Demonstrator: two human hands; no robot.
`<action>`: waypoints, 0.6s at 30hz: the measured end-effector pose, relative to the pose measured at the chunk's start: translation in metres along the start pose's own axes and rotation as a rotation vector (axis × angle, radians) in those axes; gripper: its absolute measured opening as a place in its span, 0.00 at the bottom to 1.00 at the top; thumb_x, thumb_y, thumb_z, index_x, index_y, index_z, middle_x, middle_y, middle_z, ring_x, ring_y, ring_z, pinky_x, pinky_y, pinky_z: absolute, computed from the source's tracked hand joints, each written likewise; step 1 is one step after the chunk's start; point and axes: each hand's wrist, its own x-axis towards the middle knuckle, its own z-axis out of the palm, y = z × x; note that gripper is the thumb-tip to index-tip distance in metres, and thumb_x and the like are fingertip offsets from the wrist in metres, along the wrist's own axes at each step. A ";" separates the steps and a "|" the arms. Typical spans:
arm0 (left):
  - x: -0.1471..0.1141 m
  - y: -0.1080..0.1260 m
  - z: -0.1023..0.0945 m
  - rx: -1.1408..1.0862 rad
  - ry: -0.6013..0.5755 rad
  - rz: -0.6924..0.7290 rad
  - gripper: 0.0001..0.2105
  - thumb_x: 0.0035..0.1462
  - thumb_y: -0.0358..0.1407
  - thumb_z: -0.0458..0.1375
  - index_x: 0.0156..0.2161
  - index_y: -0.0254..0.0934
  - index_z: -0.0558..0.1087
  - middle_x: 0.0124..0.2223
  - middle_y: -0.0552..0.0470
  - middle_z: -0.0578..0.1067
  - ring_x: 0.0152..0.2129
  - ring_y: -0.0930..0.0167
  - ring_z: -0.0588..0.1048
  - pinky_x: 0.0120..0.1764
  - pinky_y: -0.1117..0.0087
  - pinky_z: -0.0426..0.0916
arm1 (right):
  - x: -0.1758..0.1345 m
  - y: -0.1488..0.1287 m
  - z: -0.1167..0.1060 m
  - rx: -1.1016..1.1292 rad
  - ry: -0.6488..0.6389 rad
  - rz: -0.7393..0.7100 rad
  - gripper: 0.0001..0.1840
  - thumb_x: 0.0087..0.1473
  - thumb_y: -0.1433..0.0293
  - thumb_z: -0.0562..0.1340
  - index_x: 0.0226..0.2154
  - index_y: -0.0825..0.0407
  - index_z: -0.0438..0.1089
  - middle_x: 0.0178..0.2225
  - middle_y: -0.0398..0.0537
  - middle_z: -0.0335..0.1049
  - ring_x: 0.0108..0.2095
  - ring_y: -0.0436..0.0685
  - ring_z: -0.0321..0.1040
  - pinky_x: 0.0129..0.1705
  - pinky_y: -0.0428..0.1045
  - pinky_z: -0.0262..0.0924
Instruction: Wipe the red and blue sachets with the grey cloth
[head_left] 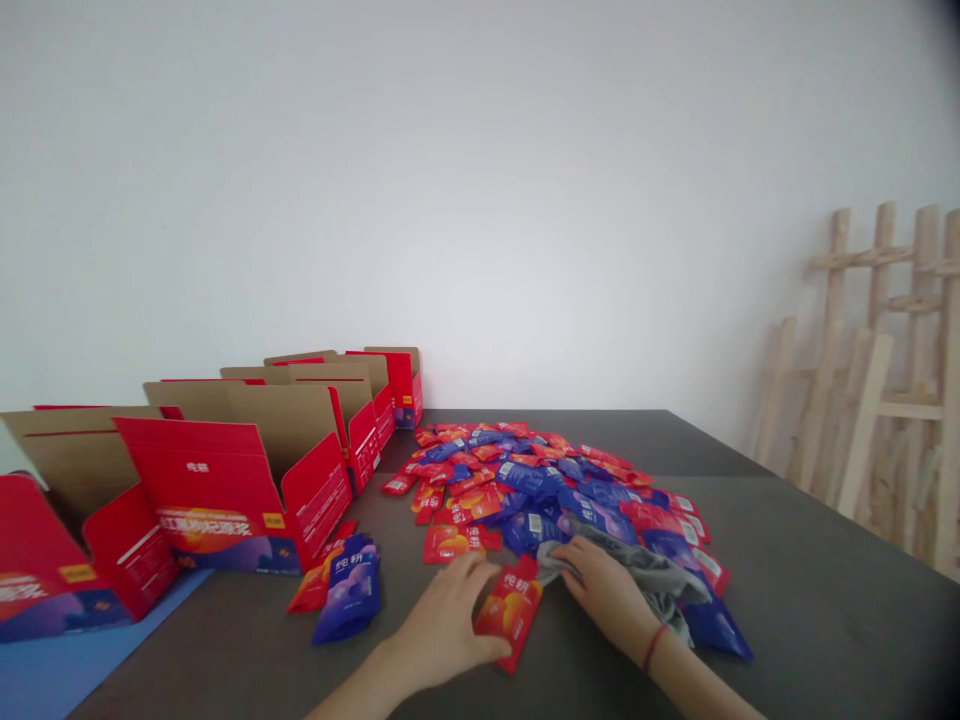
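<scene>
My left hand (444,632) grips a red pouch (517,608) by its left side, thumb near the lower edge and fingers at the upper part. The pouch has an orange fruit print and white lettering. Bunched under my right hand (606,590) is a grey cloth (652,572), which its curled fingers hold against the near edge of a pile of red and blue pouches (529,478). A blue pouch (349,588) lies over red ones (309,585) to the left of my left hand.
Open red cardboard boxes (217,500) line the table's left side, flaps up. A blue sheet (112,655) lies beneath the nearest ones. The dark table (817,590) extends rightward. Wooden frames (874,400) lean by the white wall at right.
</scene>
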 end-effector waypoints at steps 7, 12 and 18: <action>0.014 0.003 0.034 0.010 0.068 0.116 0.43 0.38 0.43 0.75 0.60 0.40 0.66 0.61 0.42 0.66 0.58 0.52 0.63 0.59 0.50 0.55 | 0.009 -0.032 0.002 0.029 0.002 -0.047 0.20 0.60 0.76 0.54 0.49 0.47 0.74 0.44 0.49 0.71 0.46 0.58 0.68 0.49 0.50 0.61; 0.032 0.011 0.039 -0.070 0.132 0.040 0.33 0.40 0.47 0.73 0.50 0.35 0.70 0.48 0.44 0.73 0.45 0.56 0.72 0.49 0.55 0.66 | 0.011 -0.031 0.021 -0.023 -0.091 -0.060 0.20 0.57 0.77 0.54 0.45 0.49 0.76 0.48 0.51 0.71 0.48 0.60 0.66 0.50 0.51 0.60; 0.056 -0.020 0.026 -0.103 0.006 0.336 0.42 0.43 0.54 0.71 0.60 0.38 0.64 0.65 0.38 0.62 0.61 0.52 0.60 0.61 0.50 0.53 | 0.007 -0.024 0.023 0.112 -0.134 -0.313 0.24 0.54 0.80 0.54 0.48 0.46 0.75 0.50 0.46 0.72 0.49 0.59 0.63 0.54 0.53 0.57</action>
